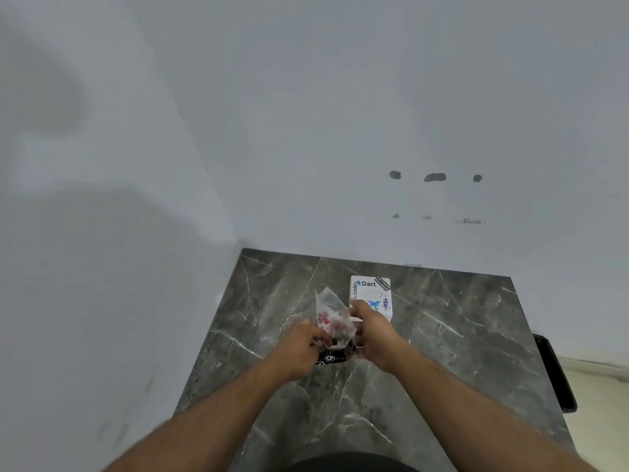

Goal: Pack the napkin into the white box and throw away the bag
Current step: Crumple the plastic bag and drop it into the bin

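A thin clear plastic bag (327, 306) with red print and a dark lower end is held up above the grey marble table (442, 335). My left hand (301, 345) grips the bag's lower left side. My right hand (372, 335) grips its right side, where a white strip, perhaps the napkin, shows by the thumb. Just behind my right hand stands the white box (371, 294), lid closed, with stickers reading "Dart" and "code" on top.
White walls meet in a corner at the table's far left. A dark flat object (554, 373) hangs off the table's right edge. Pale floor shows at the far right. A dark shape sits at the bottom centre.
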